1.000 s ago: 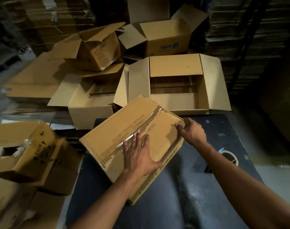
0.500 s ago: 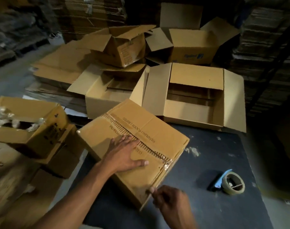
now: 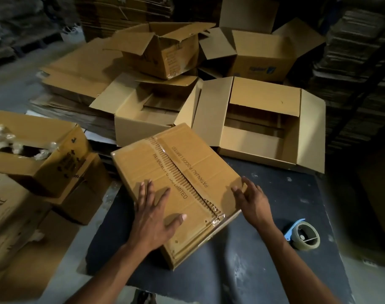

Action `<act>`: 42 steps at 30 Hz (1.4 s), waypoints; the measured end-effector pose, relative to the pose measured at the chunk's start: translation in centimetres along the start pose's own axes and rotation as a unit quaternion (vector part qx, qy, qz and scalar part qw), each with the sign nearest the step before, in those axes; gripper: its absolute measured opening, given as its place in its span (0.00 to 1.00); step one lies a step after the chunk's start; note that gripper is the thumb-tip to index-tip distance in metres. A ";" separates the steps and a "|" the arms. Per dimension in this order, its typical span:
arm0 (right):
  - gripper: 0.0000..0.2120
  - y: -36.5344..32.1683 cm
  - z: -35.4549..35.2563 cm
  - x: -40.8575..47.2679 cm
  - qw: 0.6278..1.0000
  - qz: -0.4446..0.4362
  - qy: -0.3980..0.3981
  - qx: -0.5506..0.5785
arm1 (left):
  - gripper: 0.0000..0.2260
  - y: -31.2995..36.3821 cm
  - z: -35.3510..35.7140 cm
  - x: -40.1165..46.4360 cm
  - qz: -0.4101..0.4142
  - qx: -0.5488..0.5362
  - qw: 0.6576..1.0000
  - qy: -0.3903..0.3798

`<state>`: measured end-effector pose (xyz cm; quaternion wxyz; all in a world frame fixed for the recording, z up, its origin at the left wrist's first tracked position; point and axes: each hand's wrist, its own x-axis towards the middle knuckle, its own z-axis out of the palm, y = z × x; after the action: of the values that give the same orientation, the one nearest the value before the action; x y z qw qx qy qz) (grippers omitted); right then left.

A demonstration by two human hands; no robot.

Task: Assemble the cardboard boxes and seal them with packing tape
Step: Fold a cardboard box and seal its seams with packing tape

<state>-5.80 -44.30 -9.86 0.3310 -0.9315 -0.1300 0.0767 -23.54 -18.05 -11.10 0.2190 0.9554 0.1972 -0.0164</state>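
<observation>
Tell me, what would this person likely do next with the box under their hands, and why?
Probably lift the taped box off the table and set it aside. Clear tape already covers its centre seam, both hands lie flat on it, and the tape roll sits untouched nearby.

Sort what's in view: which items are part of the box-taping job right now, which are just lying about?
In the job:
- taped box on the dark table
- left hand, flat on its top
- right hand, at its right edge
- tape roll, lying on the table

Lying about:
- open empty box behind
- box with plastic wrap, left
- flattened cardboard stacks
</observation>
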 end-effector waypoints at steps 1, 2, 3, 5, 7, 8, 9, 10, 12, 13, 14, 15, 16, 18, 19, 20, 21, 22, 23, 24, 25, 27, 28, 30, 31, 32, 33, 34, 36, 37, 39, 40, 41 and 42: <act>0.33 0.2 -0.1 -1.3 1.000 0.009 0.020 -0.011 | 0.54 -0.5 -0.7 0.7 0.019 -0.006 1.000 -0.018; 0.33 0.5 -0.2 -3.0 0.999 0.016 0.033 -0.020 | 0.55 -0.9 -1.4 1.3 0.037 -0.011 0.999 -0.039; 0.32 0.8 -0.3 -4.9 0.999 0.024 0.042 -0.025 | 0.55 -1.3 -2.0 1.9 0.055 -0.014 0.997 -0.055; 0.32 1.5 -0.3 -9.1 0.997 0.038 0.058 -0.034 | 0.54 -1.6 -2.6 2.6 0.090 -0.020 0.993 -0.072; 0.31 2.2 -0.1 -12.8 0.995 0.056 0.071 -0.046 | 0.52 -1.2 -2.2 2.7 0.127 -0.015 0.988 -0.082; 0.31 2.4 0.0 -14.2 0.993 0.070 0.078 -0.047 | 0.51 -0.8 -1.8 2.7 0.146 -0.013 0.986 -0.081; 0.32 2.6 0.1 -15.0 0.992 0.086 0.086 -0.042 | 0.50 -0.4 -1.4 2.7 0.162 -0.015 0.984 -0.076; 0.31 2.8 0.1 -15.5 0.990 0.099 0.091 -0.038 | 0.48 0.0 -0.9 2.8 0.173 -0.019 0.982 -0.069; 0.30 3.0 -0.1 -15.2 0.989 0.102 0.104 -0.030 | 0.45 0.9 -0.3 3.7 0.183 -0.024 0.981 -0.055; 0.30 3.3 -0.3 -14.6 0.989 0.096 0.112 -0.028 | 0.43 1.5 -0.1 4.3 0.182 -0.025 0.982 -0.051; 0.30 3.6 -0.6 -13.8 0.988 0.095 0.120 -0.025 | 0.43 2.1 0.0 5.0 0.181 -0.018 0.982 -0.049; 0.30 3.9 -1.0 -13.0 0.987 0.096 0.126 -0.018 | 0.43 2.9 0.0 5.6 0.179 0.008 0.983 -0.048; 0.30 4.3 -1.4 -12.1 0.987 0.094 0.127 -0.010 | 0.44 3.7 -0.1 6.1 0.178 0.047 0.982 -0.042; 0.28 5.8 -2.7 -10.5 0.992 0.056 0.112 0.011 | 0.43 5.8 -0.1 6.3 0.177 0.093 0.980 -0.021; 0.28 6.8 -3.5 -9.9 0.994 0.033 0.101 0.031 | 0.42 7.1 -0.1 6.0 0.181 0.084 0.980 -0.014; 0.27 8.1 -4.4 -9.2 0.994 0.019 0.094 0.051 | 0.41 8.6 0.2 5.5 0.187 0.066 0.980 -0.011; 0.26 9.7 -5.3 -8.4 0.994 0.017 0.091 0.057 | 0.40 10.3 0.6 4.8 0.193 0.055 0.980 -0.014; 0.22 11.8 -6.2 -7.4 0.995 0.024 0.091 0.042 | 0.40 12.2 1.3 4.1 0.199 0.054 0.978 -0.018; 0.17 14.0 -7.1 -6.1 0.996 0.039 0.082 0.006 | 0.40 14.0 2.1 3.4 0.203 0.064 0.977 -0.024; 0.16 16.2 -8.0 -4.7 0.996 0.056 0.057 -0.044 | 0.40 15.9 3.1 2.7 0.203 0.081 0.975 -0.031; 0.20 18.2 -8.8 -3.4 0.992 0.068 0.015 -0.107 | 0.41 17.7 4.2 2.1 0.197 0.101 0.974 -0.039; 0.26 21.2 -10.5 -0.7 0.967 0.060 -0.085 -0.233 | 0.42 20.7 6.3 1.5 0.180 0.136 0.973 -0.049; 0.29 22.2 -11.2 0.6 0.949 0.039 -0.129 -0.284 | 0.42 21.8 7.3 1.4 0.175 0.154 0.971 -0.050; 0.34 23.7 -11.9 2.8 0.911 -0.016 -0.202 -0.359 | 0.43 22.5 8.7 1.2 0.170 0.194 0.965 -0.042; 0.35 24.3 -11.9 3.5 0.895 -0.036 -0.230 -0.380 | 0.43 22.5 9.0 1.1 0.167 0.204 0.964 -0.036; 0.34 24.7 -11.8 3.9 0.885 -0.052 -0.249 -0.390 | 0.43 22.4 9.2 1.1 0.164 0.202 0.965 -0.033; 0.32 25.1 -11.6 4.1 0.879 -0.067 -0.256 -0.396 | 0.43 22.3 9.2 1.0 0.163 0.193 0.967 -0.031; 0.28 25.5 -11.3 4.2 0.877 -0.084 -0.253 -0.401 | 0.43 22.3 9.1 1.0 0.163 0.183 0.969 -0.031; 0.22 26.0 -10.8 4.2 0.875 -0.118 -0.235 -0.406 | 0.42 22.3 8.8 1.0 0.162 0.172 0.971 -0.031; 0.20 26.3 -10.7 4.0 0.875 -0.128 -0.225 -0.408 | 0.42 22.5 8.7 1.1 0.158 0.172 0.972 -0.035; 0.16 26.8 -10.8 3.7 0.885 -0.129 -0.204 -0.399 | 0.41 23.1 8.4 1.0 0.140 0.167 0.975 -0.047; 0.15 27.2 -10.9 3.4 0.893 -0.114 -0.203 -0.384 | 0.39 23.6 8.2 0.8 0.130 0.155 0.978 -0.053; 0.14 27.5 -11.2 2.9 0.902 -0.093 -0.208 -0.366 | 0.37 24.1 8.1 0.4 0.127 0.140 0.980 -0.056; 0.14 28.0 -11.3 2.3 0.909 -0.074 -0.215 -0.350 | 0.34 24.8 7.9 0.1 0.136 0.123 0.982 -0.054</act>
<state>4.31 -71.31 -19.07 -0.0476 -0.9362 -0.2851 0.2001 -13.53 -41.87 -8.08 0.1107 0.9906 0.0498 -0.0626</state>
